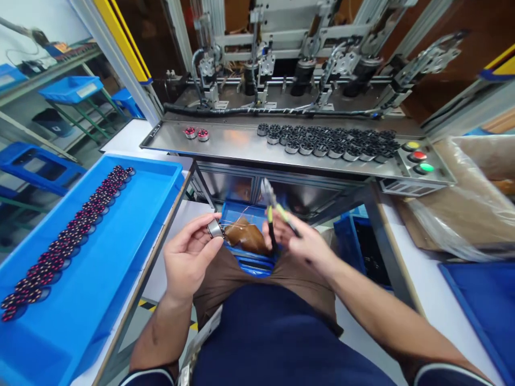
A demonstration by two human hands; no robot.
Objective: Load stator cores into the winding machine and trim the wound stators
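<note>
Between the thumb and fingers of my left hand (193, 252) is a small round motor stator (215, 229), its silvery side showing. Thin wires (237, 221) stick out from it toward the right. My right hand (303, 241) grips a pair of cutting pliers (271, 201) with black and yellow-green handles, the jaws pointing up and away from me. The pliers are somewhat blurred and stay apart from the stator. Below both hands, a brown bag or wrapping (245, 236) lies in a blue bin (229, 212).
A metal ledge (237, 142) ahead carries two red-wound stators (196, 134) and many black ones (330, 142). Behind it stands a machine with several clamps (209, 69). Buttons (418, 155) sit at the right. A blue tray (132, 214) at left holds rows of stators (76, 236).
</note>
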